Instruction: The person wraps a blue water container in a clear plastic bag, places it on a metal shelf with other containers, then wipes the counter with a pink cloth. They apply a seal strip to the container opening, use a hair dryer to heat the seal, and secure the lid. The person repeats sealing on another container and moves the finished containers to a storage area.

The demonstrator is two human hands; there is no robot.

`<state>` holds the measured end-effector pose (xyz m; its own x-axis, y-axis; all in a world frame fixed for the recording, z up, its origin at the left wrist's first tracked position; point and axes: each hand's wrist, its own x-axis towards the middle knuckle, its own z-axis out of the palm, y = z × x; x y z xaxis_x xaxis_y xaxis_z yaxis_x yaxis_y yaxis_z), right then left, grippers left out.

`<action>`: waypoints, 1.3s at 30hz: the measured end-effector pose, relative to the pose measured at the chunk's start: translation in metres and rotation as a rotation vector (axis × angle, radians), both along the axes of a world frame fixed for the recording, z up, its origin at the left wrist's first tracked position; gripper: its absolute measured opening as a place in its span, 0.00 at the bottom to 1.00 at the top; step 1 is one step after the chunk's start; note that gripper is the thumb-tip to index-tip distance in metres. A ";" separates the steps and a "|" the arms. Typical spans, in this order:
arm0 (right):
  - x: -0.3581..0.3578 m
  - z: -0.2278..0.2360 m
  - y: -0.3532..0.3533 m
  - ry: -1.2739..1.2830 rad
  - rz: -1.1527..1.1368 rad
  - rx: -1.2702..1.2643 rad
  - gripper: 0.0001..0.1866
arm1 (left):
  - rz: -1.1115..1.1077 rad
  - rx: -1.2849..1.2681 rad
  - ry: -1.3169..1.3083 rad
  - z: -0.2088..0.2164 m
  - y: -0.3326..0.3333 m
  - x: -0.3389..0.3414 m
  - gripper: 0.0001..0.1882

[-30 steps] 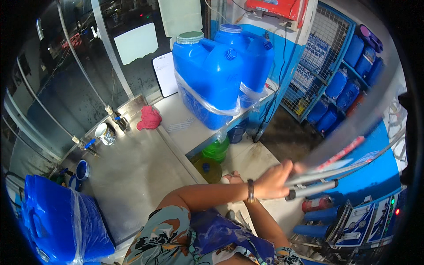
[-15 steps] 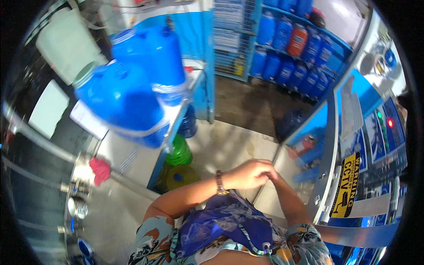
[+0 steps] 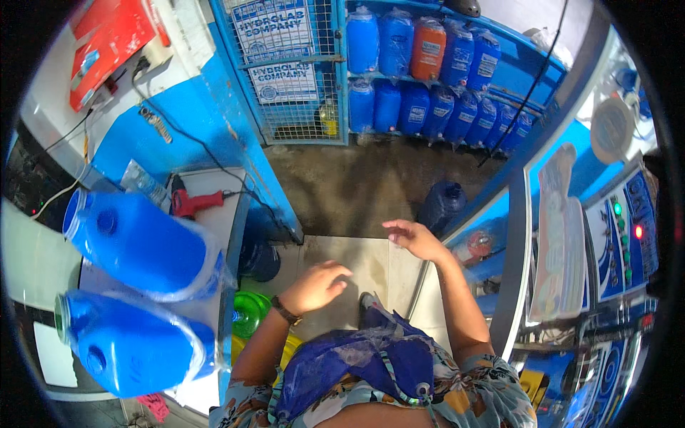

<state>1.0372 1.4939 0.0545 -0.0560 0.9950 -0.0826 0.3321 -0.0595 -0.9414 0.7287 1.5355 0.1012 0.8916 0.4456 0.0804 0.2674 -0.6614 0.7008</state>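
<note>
My left hand (image 3: 315, 287), with a dark wristwatch (image 3: 286, 311) above it on the arm, hangs in the air in front of me, fingers loosely bent and apart. A little higher and to the right, my right hand (image 3: 415, 240) is held out with its fingers spread. Neither hand touches anything. Nearest on the left are two blue plastic jugs, a far one (image 3: 153, 246) and a near one (image 3: 135, 349), lying on the counter with clear wrap round their bases. A purple apron (image 3: 342, 367) covers my front.
A red power drill (image 3: 196, 203) lies on the counter behind the jugs. Below its edge stands a green bottle (image 3: 250, 314). A dark blue water bottle (image 3: 444, 203) is on the floor ahead. Blue containers (image 3: 417, 114) fill the far shelves. A lit control panel (image 3: 619, 232) and glass-sided counter flank the right.
My hands were together and have come apart. The view has shifted: the jugs now appear lower and farther left, and the drill has come into sight.
</note>
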 end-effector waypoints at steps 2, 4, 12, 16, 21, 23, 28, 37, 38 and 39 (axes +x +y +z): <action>0.020 0.004 0.043 -0.094 -0.078 -0.011 0.20 | 0.118 0.037 -0.004 -0.002 0.035 -0.005 0.16; 0.032 0.003 0.083 -0.056 -0.029 0.001 0.20 | 0.209 -0.006 0.126 -0.008 0.066 -0.007 0.16; 0.030 -0.024 0.267 -0.056 0.372 0.007 0.20 | 0.199 -0.063 0.251 -0.058 0.247 0.019 0.15; 0.050 -0.014 0.357 -0.179 0.383 0.012 0.20 | 0.214 0.054 0.207 -0.055 0.363 0.083 0.14; 0.058 0.013 0.467 -0.156 0.321 -0.058 0.22 | 0.183 0.033 -0.042 -0.034 0.463 0.126 0.13; 0.049 0.022 0.513 -0.121 0.377 -0.035 0.22 | 0.245 -0.001 -0.064 -0.033 0.491 0.126 0.12; 0.014 0.028 0.639 -0.094 0.718 0.050 0.23 | 0.539 -0.067 -0.275 -0.056 0.554 0.113 0.10; -0.063 0.014 0.868 -0.260 1.229 0.116 0.21 | 1.339 0.015 -0.513 -0.095 0.684 0.075 0.12; -0.075 0.018 0.892 -0.331 1.276 0.191 0.21 | 1.398 0.047 -0.478 -0.089 0.700 0.071 0.13; -0.086 0.022 0.916 -0.318 1.336 0.200 0.21 | 1.451 0.085 -0.447 -0.084 0.714 0.066 0.13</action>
<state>0.9517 2.4103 0.0763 -0.9707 0.1987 -0.1349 0.2289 0.5952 -0.7703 0.7952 2.2498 0.0170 -0.4035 0.8690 0.2864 0.4846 -0.0625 0.8725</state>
